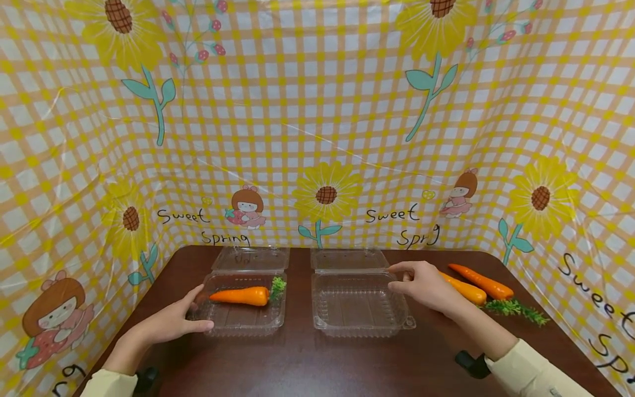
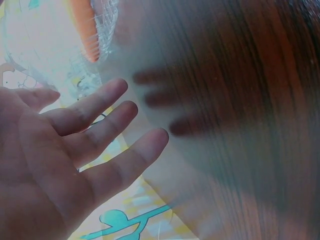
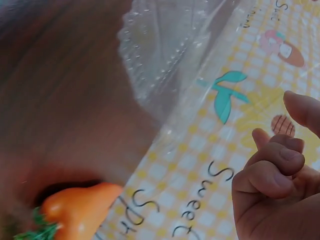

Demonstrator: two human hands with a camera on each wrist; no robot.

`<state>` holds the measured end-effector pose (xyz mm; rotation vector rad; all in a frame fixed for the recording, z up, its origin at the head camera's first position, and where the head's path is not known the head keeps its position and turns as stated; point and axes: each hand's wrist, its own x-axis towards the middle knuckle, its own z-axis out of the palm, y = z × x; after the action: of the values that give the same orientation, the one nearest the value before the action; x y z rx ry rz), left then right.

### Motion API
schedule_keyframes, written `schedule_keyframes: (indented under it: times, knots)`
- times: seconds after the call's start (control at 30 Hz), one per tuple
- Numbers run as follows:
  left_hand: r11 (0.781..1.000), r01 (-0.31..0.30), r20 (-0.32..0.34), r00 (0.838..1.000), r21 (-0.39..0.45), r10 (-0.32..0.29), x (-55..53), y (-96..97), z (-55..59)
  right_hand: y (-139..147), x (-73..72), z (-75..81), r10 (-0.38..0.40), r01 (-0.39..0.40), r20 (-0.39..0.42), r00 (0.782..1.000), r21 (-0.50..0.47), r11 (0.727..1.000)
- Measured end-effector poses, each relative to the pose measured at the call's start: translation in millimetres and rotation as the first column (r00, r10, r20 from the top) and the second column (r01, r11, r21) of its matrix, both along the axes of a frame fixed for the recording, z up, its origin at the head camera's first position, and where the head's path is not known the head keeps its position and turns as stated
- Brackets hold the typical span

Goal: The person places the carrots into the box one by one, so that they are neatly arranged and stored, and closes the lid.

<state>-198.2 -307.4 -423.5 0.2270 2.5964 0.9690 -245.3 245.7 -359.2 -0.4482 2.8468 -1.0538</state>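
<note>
Two clear plastic clamshell containers stand side by side with their lids folded back. The left container has one orange carrot with a green tuft lying in it; the right container shows only its ribbed floor. My left hand is spread at the left container's left side, thumb by the front corner; its fingers are fairly straight and hold nothing. Over the right container's right edge hovers my right hand, fingers loosely curled, thumb apart, with nothing between the fingertips.
Right of the right container, partly behind my right hand, lie two more carrots, an orange one and a lighter one, with green tops. The dark brown table meets a checked, flower-printed cloth at the back and sides.
</note>
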Motion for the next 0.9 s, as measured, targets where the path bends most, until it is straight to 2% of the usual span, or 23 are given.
schedule_keyframes:
  times: [0.27, 0.43, 0.7, 0.9]
  knots:
    - [1.000, -0.021, -0.020, 1.000, -0.012, 0.021, 2.1, 3.3, 4.0, 24, 3.2, -9.4, -0.083, 0.082, -0.030, 0.996, -0.018, 0.996]
    - [1.000, -0.015, -0.022, 1.000, -0.010, 0.015, 1.3, 2.2, 1.6, 37, 4.3, -17.6, -0.131, 0.131, -0.035, 0.991, 0.000, 0.991]
    - [1.000, -0.018, -0.014, 1.000, -0.010, 0.018, 1.1, 2.7, 0.3, 60, 2.1, -30.9, -0.177, 0.180, 0.084, 0.981, -0.027, 0.983]
    - [1.000, -0.022, -0.016, 1.000, -0.010, 0.022, 1.7, 2.4, 1.4, 74, 3.9, -34.2, -0.225, 0.221, 0.103, 0.969, 0.049, 0.974]
